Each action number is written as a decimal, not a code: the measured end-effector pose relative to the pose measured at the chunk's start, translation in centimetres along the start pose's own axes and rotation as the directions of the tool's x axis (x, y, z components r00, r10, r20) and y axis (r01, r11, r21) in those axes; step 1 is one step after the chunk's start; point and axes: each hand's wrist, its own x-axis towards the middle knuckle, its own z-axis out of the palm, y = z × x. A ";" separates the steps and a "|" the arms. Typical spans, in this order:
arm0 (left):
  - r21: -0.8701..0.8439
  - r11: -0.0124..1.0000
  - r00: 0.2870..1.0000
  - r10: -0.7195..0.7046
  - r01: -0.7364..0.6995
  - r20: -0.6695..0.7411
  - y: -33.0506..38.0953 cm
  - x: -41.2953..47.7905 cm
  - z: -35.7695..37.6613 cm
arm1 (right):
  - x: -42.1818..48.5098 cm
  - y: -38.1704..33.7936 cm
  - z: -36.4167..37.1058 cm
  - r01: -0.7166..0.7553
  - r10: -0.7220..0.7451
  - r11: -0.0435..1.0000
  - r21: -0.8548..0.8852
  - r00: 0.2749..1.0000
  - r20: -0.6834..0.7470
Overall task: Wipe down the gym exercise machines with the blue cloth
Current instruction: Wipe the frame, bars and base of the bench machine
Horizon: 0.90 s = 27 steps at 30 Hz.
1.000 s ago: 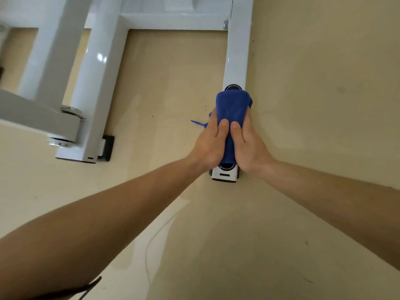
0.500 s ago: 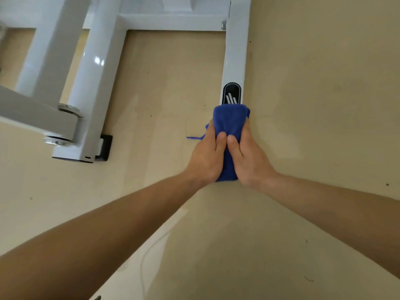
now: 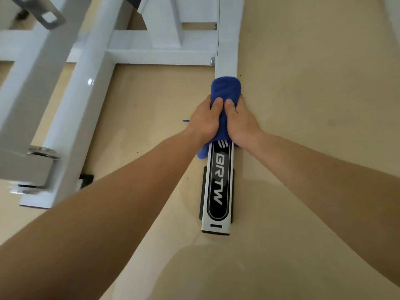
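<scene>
A blue cloth [image 3: 226,88] is wrapped over a white floor bar [image 3: 226,46] of the gym machine. My left hand [image 3: 204,121] grips the cloth from the left side and my right hand [image 3: 240,122] from the right, thumbs side by side on top. Below my hands the bar's near end shows a black label [image 3: 218,185] with white letters. A flap of the cloth hangs down at the left of the bar under my left wrist.
The bar's near end rests on a black foot pad [image 3: 203,191] on the beige floor [image 3: 313,105]. A white cross bar [image 3: 160,54] joins it to a thicker white beam [image 3: 78,109] on the left. A grey pivot arm [image 3: 23,165] with a metal bolt sits far left.
Both hands have slid the cloth away from me along the bar, from its near end to past the label. The label is now uncovered. The view has moved closer.
</scene>
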 end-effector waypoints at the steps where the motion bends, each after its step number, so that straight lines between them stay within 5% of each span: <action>1: 0.012 1.000 1.000 0.002 -0.002 -0.006 0.4 0.8 0.0 | 0.9 -0.4 -0.2 0.000 0.000 1.000 -0.008 1.000 -0.006; 13: 0.033 0.983 0.983 -0.181 0.182 -0.024 4.8 10.8 -0.2 | 9.8 -5.1 -1.8 -0.098 0.093 0.990 -0.098 0.994 -0.049; 27: 0.049 0.979 0.979 -0.194 0.197 -0.058 6.7 14.4 -0.5 | 12.5 -7.2 -3.0 -0.146 0.138 0.981 -0.131 0.988 -0.062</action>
